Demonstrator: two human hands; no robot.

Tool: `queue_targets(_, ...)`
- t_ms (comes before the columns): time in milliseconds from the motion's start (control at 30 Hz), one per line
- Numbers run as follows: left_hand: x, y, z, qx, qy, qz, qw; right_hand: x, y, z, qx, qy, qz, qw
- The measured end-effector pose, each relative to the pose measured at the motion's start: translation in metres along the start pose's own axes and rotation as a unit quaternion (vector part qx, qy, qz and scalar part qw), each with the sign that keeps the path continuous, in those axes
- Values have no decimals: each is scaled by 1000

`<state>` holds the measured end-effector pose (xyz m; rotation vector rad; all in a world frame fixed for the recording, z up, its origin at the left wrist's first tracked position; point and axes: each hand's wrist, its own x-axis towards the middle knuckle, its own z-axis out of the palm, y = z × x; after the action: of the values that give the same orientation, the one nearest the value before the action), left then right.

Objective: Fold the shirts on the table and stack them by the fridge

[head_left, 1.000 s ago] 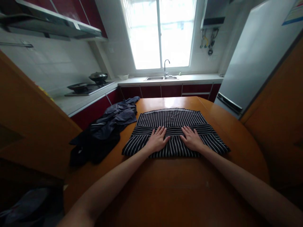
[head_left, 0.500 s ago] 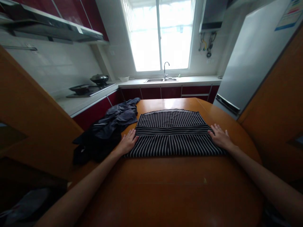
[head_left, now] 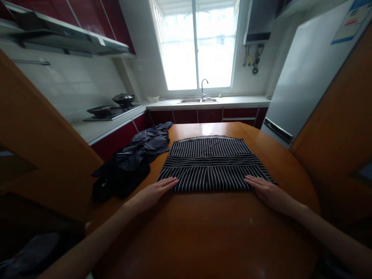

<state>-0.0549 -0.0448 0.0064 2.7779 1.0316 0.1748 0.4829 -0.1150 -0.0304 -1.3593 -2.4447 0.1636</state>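
A black garment with white stripes (head_left: 209,161) is spread on the wooden table (head_left: 203,228), with a straight near edge and a band of crosswise stripes across its middle. My left hand (head_left: 158,190) rests on its near left corner, fingers stretched out and together over the cloth. On the near right part lies my right hand (head_left: 269,192), its fingers likewise straight and flat on the fabric. Both thumbs are mostly hidden, so whether any cloth is pinched beneath does not show.
Dark crumpled clothes (head_left: 133,155) lie at the table's left edge. Beyond the table are a counter with a sink (head_left: 190,100) and a stove (head_left: 116,113) carrying a pan and a pot. A fridge (head_left: 305,73) stands at the right; wooden door panels flank both sides.
Both hands have moved from the garment's left and right sides toward me and inward, onto its near edge. The garment lies much as before.
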Motion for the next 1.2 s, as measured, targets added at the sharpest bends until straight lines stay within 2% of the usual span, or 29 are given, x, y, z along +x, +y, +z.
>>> queue_targets(133, 4, 1, -5, 21, -6, -14, 1000, 4, 10, -4, -52, 12, 4, 999)
queue_targets(233, 0, 2, -2, 24, 1, -26, 999, 0, 6, -7, -74, 8, 17, 997)
queue_targets(367, -26, 4, 7, 7, 0, -27, 1000, -27, -17, -3, -83, 5, 15, 996)
queue_targets(467, -57, 19, 9, -7, -14, -33, 999, -60, -44, 4, -86, 3, 16, 996)
queue_targets(567, -81, 43, -3, -17, -45, -42, 998, -85, -71, 1, -73, -20, 39, 996)
queue_targets(667, -79, 54, -27, -29, -77, -39, 996, -81, -80, -15, -23, -52, 57, 997)
queue_targets(733, -59, 44, -40, -37, -49, -49, 997, -62, -67, -28, 19, -34, 72, 997)
queue_targets(767, -45, 34, -44, -43, -15, -62, 997, -49, -55, -33, 35, -3, 89, 995)
queue_targets(833, -13, 6, -47, -63, 71, -91, 991, -22, -25, -39, 54, 79, 133, 987)
queue_targets(900, 16, -26, -42, -79, 133, -133, 979, 2, 6, -37, 71, 115, 168, 976)
queue_targets(1033, 49, -71, -22, -94, 102, -194, 971, 28, 52, -23, 120, 97, 228, 961)
queue_targets(1200, 54, -85, -6, -95, 137, -200, 966, 31, 73, -17, 142, 77, 244, 956)
